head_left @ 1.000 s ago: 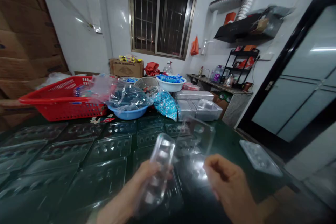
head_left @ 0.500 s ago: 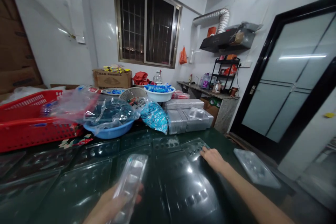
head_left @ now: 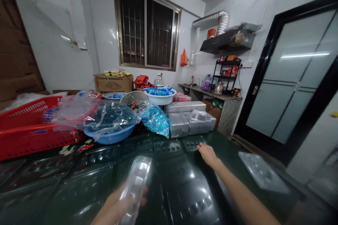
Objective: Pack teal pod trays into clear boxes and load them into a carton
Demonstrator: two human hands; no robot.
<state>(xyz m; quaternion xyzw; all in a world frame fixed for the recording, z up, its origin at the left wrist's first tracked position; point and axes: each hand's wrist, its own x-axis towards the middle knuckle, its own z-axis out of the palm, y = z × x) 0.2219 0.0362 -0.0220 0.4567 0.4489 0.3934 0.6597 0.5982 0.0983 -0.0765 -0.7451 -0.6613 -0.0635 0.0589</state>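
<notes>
My left hand (head_left: 121,202) is wrapped round a stack of clear plastic blister trays (head_left: 138,172), held tilted above the table at the lower centre and slightly blurred. Farther forward, my right hand (head_left: 207,154) has its fingers closed at the near right corner of a single clear blister tray (head_left: 190,144), which lies on the dark green table. Left of that tray rests another clear tray (head_left: 167,146). A larger clear tray (head_left: 179,172) is nearer to me, between my two arms. Several more trays are laid out in rows to the left.
At the right table edge lies a separate tray stack (head_left: 262,172). Behind the rows stand packed clear plastic trays (head_left: 192,123), a blue patterned bag (head_left: 155,119), a blue basin (head_left: 111,137) under plastic, a red basket (head_left: 39,140) and a white basin (head_left: 160,98) of blue pieces.
My right hand has shifted slightly left with the tray, which now sits flatter and more in line with its neighbour. My left hand and its stack have moved slightly right. The view has tilted slightly.
</notes>
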